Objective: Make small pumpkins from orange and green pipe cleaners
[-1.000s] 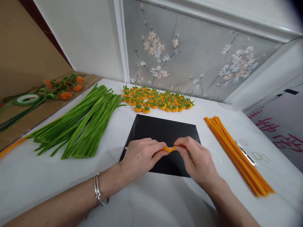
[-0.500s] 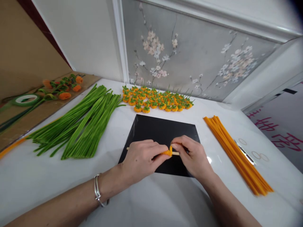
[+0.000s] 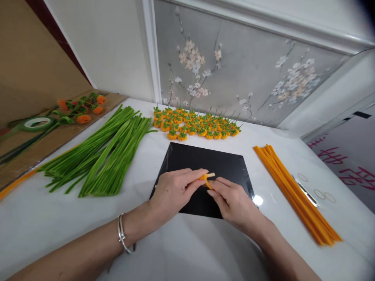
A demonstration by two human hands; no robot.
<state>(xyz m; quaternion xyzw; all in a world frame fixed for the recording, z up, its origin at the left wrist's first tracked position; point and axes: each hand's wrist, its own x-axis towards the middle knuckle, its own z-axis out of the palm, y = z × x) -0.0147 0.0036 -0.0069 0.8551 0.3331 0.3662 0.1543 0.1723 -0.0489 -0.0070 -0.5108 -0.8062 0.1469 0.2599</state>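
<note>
Over a black board (image 3: 202, 158), my left hand (image 3: 177, 189) is closed around a thin wooden stick (image 3: 211, 175), whose right end sticks out past the fingertips. An orange pipe cleaner (image 3: 204, 177) is coiled on the stick; most of the coil is hidden under my left fingers. My right hand (image 3: 236, 199) pinches the pipe cleaner's loose end just below and right of the stick. Behind the board stand several small orange pipe-cleaner pumpkins (image 3: 182, 136) with green tops and thin upright stems.
Green pipe cleaners (image 3: 102, 156) lie in a pile on the left. To the right are a bundle of orange pipe cleaners (image 3: 293, 191), a slim metal tool (image 3: 306, 191) and several rings (image 3: 319, 194). Green tape (image 3: 37, 123) and orange flowers (image 3: 83, 118) rest on cardboard, far left.
My right hand has moved down from above the stick, bringing the pipe cleaner's end below it. The stick's right end now tilts upward. My left hand keeps its hold.
</note>
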